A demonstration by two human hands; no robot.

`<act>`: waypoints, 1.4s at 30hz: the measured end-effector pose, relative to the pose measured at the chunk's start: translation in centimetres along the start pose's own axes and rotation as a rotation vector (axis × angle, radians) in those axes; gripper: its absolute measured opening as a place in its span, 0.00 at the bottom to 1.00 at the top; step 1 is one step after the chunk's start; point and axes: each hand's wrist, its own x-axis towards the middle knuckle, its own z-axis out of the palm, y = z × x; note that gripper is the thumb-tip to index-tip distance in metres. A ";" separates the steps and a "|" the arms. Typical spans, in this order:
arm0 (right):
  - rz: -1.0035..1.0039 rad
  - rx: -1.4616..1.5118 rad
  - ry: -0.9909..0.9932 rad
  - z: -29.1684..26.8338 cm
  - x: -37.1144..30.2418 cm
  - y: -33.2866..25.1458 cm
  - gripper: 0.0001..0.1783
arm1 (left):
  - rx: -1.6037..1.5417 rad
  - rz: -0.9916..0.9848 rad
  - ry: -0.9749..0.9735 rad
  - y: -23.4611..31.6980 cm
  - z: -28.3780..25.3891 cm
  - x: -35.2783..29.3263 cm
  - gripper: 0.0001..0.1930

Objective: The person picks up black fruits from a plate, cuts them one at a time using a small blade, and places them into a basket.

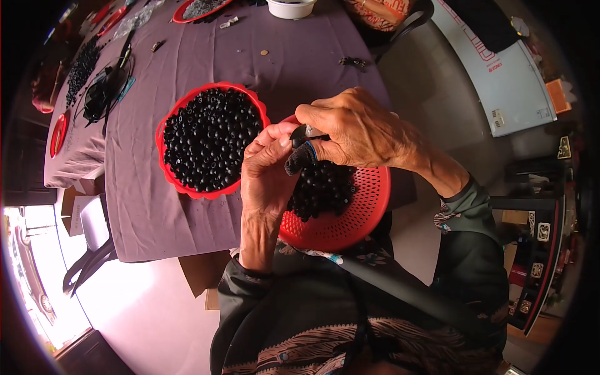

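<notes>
Above a red perforated basket, my two hands meet. Between thumb and fingers, my left hand pinches a small black round piece. My right hand grips a small metal blade, its edge against that piece; the handle is hidden in the fingers. A dark finger cot with a blue rim covers my right thumb. Small black round pieces lie heaped in the basket below. To the left of my hands, a red scalloped bowl is full of similar black pieces, several with ring-like ends.
A purple cloth covers the table. At its far side stand a white tub and a red plate of small grey bits. Farther left are a black pile and a red dish. A person's arm shows at the far right.
</notes>
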 end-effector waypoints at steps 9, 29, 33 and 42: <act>-0.042 -0.022 0.018 0.7 -0.5 0.6 0.21 | 0.063 0.021 0.048 -0.5 -0.3 -0.4 0.08; 0.019 -0.053 0.018 0.5 -0.2 0.3 0.21 | -0.043 0.005 0.058 -0.9 -0.2 -0.2 0.09; -0.003 -0.079 0.019 0.8 -0.2 0.1 0.20 | -0.031 0.018 0.030 -0.9 -0.3 -0.2 0.08; 0.092 0.091 -0.036 0.2 -1.7 0.8 0.16 | 0.773 -0.030 0.141 -0.9 -1.7 -2.2 0.03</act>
